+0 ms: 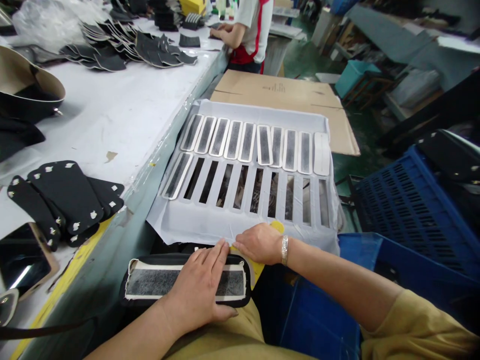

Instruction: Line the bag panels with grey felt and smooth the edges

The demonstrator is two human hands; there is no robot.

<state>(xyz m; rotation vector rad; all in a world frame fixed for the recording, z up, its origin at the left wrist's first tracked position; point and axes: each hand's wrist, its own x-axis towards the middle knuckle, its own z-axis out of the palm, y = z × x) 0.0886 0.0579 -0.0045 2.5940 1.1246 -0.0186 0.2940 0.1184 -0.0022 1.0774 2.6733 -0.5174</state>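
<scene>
My left hand (198, 282) spans a long black padded piece (185, 259) with rounded ends, gripping it with the fingers over its far edge and the thumb at its near edge. Set in that piece is a grey speckled strip (153, 282) with a ragged white border. At its far right corner my right hand (260, 243) is closed around a flat yellow tool (258, 272), perhaps a scraper; its working edge is hidden. The fingertips of both hands almost meet there. Just beyond lies a grey-white slotted sheet (213, 227) bearing several white-rimmed grey strips (232, 140).
On the left, a white table (86, 130) carries black shaped panels (67, 195), a phone-like dark slab (26, 260) and stacked black pieces (120, 47). Cardboard (285, 95) lies behind the sheet. Blue crates (420, 210) stand at right. Another person (251, 30) works farther back.
</scene>
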